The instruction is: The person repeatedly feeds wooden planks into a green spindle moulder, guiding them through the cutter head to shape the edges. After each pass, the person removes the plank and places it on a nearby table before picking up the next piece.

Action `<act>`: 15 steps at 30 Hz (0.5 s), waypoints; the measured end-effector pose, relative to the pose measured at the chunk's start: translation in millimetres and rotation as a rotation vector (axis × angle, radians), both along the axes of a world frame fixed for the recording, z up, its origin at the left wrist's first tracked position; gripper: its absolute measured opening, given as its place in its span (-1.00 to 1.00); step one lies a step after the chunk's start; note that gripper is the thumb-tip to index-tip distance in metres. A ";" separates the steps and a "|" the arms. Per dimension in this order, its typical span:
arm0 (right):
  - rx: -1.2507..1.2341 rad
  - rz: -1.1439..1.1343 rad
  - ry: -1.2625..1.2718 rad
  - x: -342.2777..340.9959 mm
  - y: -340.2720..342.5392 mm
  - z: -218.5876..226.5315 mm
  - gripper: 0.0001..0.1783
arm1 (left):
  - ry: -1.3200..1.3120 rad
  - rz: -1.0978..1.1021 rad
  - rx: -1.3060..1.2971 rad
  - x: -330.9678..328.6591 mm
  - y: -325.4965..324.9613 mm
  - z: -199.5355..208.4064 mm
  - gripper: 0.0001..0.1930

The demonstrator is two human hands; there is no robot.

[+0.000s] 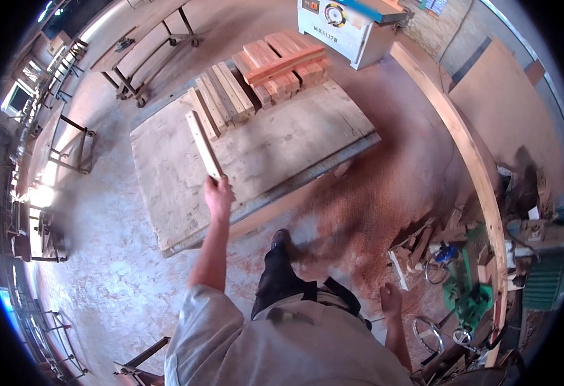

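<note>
My left hand (217,194) is closed around the near end of a pale wooden strip (201,143), which points away over a low table with a worn board top (295,141). Just beyond the strip, several similar pale strips (230,90) lie side by side on that top. Reddish wooden pieces (280,46) are stacked to their right, one of them lying across the others. At my right side hangs my right hand (391,300), its fingers curled in and nothing seen in them.
A white machine with a dial (336,29) stands beyond the table. On the right, a long curved-looking plank (468,148) rises beside a green machine with handwheels (468,289). Sawdust (352,225) and wood scraps (417,244) cover the floor there. A wheeled metal stand (127,80) is far left.
</note>
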State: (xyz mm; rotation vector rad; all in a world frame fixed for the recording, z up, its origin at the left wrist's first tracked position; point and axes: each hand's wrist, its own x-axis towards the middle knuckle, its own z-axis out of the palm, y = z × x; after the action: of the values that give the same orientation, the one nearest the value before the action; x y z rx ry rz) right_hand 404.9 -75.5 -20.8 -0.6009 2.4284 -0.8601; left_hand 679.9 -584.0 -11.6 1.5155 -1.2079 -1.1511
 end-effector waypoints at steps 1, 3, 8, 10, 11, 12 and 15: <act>-0.011 -0.175 -0.231 6.1 -4.7 -4.4 -0.68 | -0.055 0.045 0.021 8.7 -36.4 -10.1 -0.82; 0.010 -0.346 -0.493 17.1 -16.2 -10.5 -0.73 | -0.194 0.053 0.028 22.9 -106.4 -30.8 -0.78; 0.124 -0.402 -0.544 28.3 -48.2 -9.0 -0.78 | -0.539 0.104 -0.001 27.9 -221.7 -65.9 -0.58; 0.136 -0.419 -0.534 26.8 -59.6 -2.5 -0.79 | -0.602 0.103 0.023 23.6 -248.7 -75.2 -0.57; 0.138 -0.425 -0.526 25.5 -65.5 1.3 -0.80 | -0.650 0.096 0.012 22.2 -259.4 -79.2 -0.59; 0.151 -0.428 -0.522 23.7 -71.7 5.4 -0.80 | -0.698 0.085 0.012 20.7 -267.9 -83.4 -0.60; 0.162 -0.412 -0.511 17.6 -90.7 16.4 -0.80 | -0.832 0.101 -0.175 13.7 -279.8 -96.7 -0.55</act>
State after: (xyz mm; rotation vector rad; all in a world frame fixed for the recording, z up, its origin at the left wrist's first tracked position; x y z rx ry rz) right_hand 422.4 -166.2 -4.4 0.1776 2.1357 -0.8348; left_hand 693.7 -863.8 -108.3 1.9564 -1.6793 -0.3028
